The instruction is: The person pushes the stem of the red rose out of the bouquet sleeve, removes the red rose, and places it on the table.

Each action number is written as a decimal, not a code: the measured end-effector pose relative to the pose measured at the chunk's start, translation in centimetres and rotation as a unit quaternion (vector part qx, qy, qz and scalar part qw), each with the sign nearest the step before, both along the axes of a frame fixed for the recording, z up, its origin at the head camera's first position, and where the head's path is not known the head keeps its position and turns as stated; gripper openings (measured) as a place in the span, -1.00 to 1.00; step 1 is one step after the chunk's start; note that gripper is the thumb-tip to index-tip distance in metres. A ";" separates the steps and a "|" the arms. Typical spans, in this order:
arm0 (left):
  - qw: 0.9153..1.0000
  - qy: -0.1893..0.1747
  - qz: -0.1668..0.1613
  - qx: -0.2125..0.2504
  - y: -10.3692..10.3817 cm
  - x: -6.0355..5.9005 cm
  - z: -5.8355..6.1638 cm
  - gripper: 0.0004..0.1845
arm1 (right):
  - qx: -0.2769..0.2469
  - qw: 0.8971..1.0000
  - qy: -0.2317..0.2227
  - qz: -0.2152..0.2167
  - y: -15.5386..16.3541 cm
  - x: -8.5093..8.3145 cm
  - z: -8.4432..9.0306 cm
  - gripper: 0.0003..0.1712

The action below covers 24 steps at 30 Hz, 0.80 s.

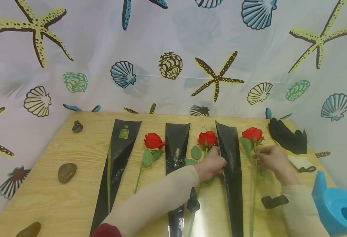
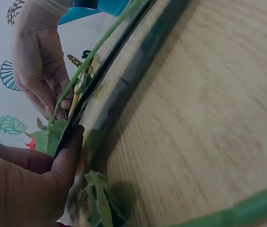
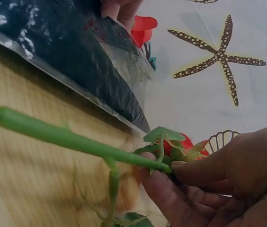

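The blue watering can (image 1: 339,205) sits nearest, at the table's (image 1: 72,204) right front corner, close beside the right forearm. Just beyond, the right hand (image 1: 272,159) pinches the green stem of the right rose (image 1: 252,134) below its bloom; the stem runs toward the front edge, bloom pointing at the back wall. Left of it, the left hand (image 1: 213,164) grips the edge of the right black sleeve (image 1: 231,164), which lies parallel, wide mouth toward the wall. The middle rose (image 1: 207,138) lies under that hand. Bare wood opens leftward, past the stones (image 1: 66,171). A black glove (image 1: 289,136) lies by the far right edge.
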<state>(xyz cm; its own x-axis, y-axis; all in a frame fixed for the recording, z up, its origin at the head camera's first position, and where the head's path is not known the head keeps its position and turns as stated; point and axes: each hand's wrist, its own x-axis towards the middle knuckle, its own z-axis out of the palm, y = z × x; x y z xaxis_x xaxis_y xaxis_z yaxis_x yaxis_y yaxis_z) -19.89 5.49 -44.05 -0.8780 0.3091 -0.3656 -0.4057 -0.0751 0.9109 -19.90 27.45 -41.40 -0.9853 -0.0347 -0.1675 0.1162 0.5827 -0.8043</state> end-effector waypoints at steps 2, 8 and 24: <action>1.000 -0.004 0.006 0.012 0.3 -0.2 -0.3 -0.22 | -0.003 1.000 -0.002 -0.002 0.0 -0.1 -0.4 -0.66; 0.998 0.000 0.031 0.055 1.2 -0.2 -1.0 -0.23 | -0.002 1.000 0.004 -0.017 -0.3 -0.1 -1.0 -0.69; 0.995 0.064 0.032 -0.076 1.2 0.6 -0.2 -0.34 | 0.064 0.997 0.029 -0.026 0.3 0.0 -0.9 -0.65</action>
